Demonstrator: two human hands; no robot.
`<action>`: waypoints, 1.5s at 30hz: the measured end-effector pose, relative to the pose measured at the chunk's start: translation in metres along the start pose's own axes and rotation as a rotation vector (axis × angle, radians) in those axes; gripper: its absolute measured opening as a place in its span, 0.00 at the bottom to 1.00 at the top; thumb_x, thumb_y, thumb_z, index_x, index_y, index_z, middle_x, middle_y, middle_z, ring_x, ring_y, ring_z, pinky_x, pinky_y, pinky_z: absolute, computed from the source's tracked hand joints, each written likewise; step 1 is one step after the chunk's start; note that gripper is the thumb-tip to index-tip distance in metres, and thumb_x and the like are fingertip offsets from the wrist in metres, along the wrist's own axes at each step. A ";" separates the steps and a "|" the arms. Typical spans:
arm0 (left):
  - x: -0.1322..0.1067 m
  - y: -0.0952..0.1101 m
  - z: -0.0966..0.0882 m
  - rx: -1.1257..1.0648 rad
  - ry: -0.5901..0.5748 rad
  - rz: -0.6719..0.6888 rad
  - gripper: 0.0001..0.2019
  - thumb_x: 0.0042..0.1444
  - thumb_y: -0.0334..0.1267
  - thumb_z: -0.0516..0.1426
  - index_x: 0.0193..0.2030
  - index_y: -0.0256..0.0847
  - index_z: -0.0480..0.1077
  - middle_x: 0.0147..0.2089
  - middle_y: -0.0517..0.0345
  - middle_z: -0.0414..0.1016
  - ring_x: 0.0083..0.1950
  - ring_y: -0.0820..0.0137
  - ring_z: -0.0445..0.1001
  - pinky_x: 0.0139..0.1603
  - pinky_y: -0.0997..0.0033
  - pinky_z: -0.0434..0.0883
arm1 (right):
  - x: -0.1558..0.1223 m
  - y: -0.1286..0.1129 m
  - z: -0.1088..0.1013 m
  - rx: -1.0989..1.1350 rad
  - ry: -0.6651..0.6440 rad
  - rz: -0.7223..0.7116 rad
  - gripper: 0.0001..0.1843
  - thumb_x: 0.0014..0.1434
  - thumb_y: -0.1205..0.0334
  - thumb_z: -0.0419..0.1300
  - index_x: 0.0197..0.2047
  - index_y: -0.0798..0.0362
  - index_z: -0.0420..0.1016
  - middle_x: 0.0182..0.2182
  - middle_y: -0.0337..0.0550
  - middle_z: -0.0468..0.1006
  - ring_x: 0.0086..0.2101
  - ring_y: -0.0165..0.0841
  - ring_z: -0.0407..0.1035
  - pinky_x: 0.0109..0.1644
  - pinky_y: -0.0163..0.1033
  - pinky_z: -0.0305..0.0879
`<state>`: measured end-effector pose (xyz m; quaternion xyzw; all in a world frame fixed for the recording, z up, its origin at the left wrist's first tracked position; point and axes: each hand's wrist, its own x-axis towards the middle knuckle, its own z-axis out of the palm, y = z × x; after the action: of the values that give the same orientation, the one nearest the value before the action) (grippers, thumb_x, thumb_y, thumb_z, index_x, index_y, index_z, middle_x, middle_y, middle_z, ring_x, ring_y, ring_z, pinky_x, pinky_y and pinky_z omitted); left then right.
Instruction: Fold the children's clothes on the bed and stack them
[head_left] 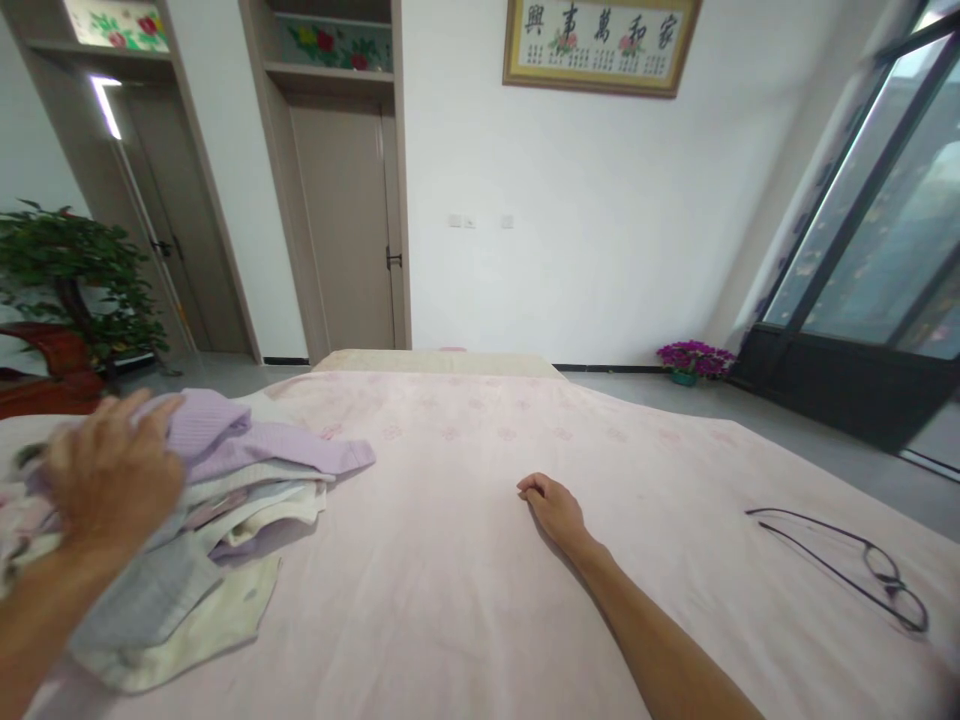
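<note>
Head view: my left hand (112,475), fingers spread open, lies flat on the clothes pile (255,470) at bed's left, seemingly steadying it; my right hand (553,508), fingers curled closed and empty, props on the sheet (465,600); glasses (877,568) lie well apart.
</note>
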<state>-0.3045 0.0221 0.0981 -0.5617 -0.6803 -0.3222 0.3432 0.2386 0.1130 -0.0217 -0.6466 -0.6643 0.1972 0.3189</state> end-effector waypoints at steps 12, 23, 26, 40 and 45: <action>-0.105 0.136 0.101 -0.211 -0.465 0.312 0.23 0.64 0.43 0.48 0.64 0.41 0.66 0.64 0.48 0.70 0.68 0.56 0.61 0.68 0.50 0.58 | 0.006 0.015 0.003 -0.218 0.169 -0.074 0.17 0.59 0.67 0.50 0.45 0.51 0.77 0.46 0.46 0.78 0.48 0.37 0.70 0.53 0.38 0.62; -0.119 0.119 0.113 -0.153 -0.562 0.246 0.21 0.65 0.41 0.47 0.60 0.40 0.70 0.63 0.45 0.71 0.65 0.59 0.67 0.67 0.52 0.59 | 0.010 0.023 0.004 -0.628 0.049 -0.135 0.26 0.68 0.52 0.46 0.65 0.50 0.66 0.64 0.48 0.65 0.64 0.44 0.55 0.66 0.49 0.47; -0.119 0.120 0.109 -0.149 -0.585 0.237 0.22 0.66 0.41 0.46 0.61 0.39 0.70 0.64 0.46 0.70 0.66 0.59 0.66 0.67 0.53 0.59 | 0.009 0.026 0.001 -0.647 0.041 -0.132 0.27 0.68 0.50 0.45 0.66 0.49 0.64 0.65 0.49 0.64 0.64 0.44 0.54 0.67 0.51 0.45; -0.119 0.122 0.102 -0.197 -0.617 0.230 0.21 0.66 0.40 0.46 0.61 0.39 0.70 0.64 0.45 0.69 0.66 0.58 0.66 0.67 0.52 0.60 | 0.008 0.028 0.000 -0.645 0.043 -0.139 0.26 0.68 0.51 0.46 0.65 0.50 0.66 0.65 0.48 0.65 0.63 0.44 0.56 0.67 0.51 0.46; -0.118 0.124 0.098 -0.173 -0.628 0.253 0.22 0.66 0.40 0.46 0.61 0.38 0.70 0.65 0.45 0.69 0.66 0.58 0.66 0.67 0.53 0.60 | 0.006 0.025 0.000 -0.645 0.046 -0.144 0.25 0.68 0.53 0.46 0.65 0.50 0.66 0.65 0.49 0.65 0.63 0.44 0.56 0.67 0.51 0.46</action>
<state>-0.1771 0.0589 -0.0477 -0.7404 -0.6478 -0.1449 0.1057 0.2574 0.1212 -0.0371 -0.6699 -0.7292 -0.0610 0.1260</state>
